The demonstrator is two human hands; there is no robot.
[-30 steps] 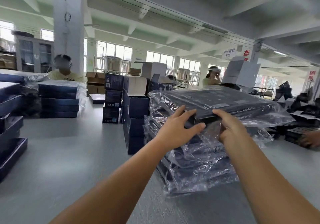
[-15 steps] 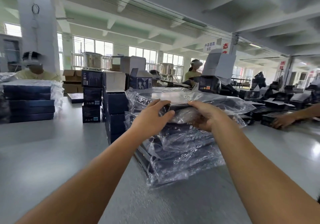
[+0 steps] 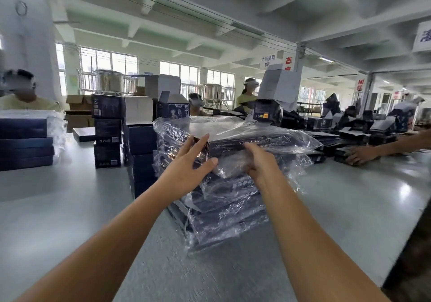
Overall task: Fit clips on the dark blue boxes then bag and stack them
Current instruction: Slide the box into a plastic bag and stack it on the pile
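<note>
**Both hands on the top bagged box of the pile**

Starting far left: there's a stack of dark blue boxes (image 3: 25, 144) on the grey table (image 3: 60, 208), with loose clear plastic over the top and right side, and a person in a pale yellow top (image 3: 22, 96) sitting behind it. Just right of that is a column of small dark cartons (image 3: 107, 136), then a taller column of blue cartons (image 3: 141, 152) with a white carton on top.

Middle of the shot is the main thing: a pile of bagged dark blue boxes (image 3: 224, 210), all in crinkly clear plastic, sitting on the table right in front of the camera. The top bagged box (image 3: 247, 142) lies flat on that pile.

The left hand (image 3: 190, 168) is spread, fingers stretched out against the near left corner of the top box, thumb pointing right along the lower edge. The right hand (image 3: 260, 161) is just beside it on the near edge, fingers curled into the loose bag plastic under the box. Can't tell for sure how tight it's gripping since the plastic hides the fingertips.

Over on the right, flat dark box pieces (image 3: 349, 138) are spread across the table, and another person's hand (image 3: 360, 156) rests on a dark piece near the edge.
</note>
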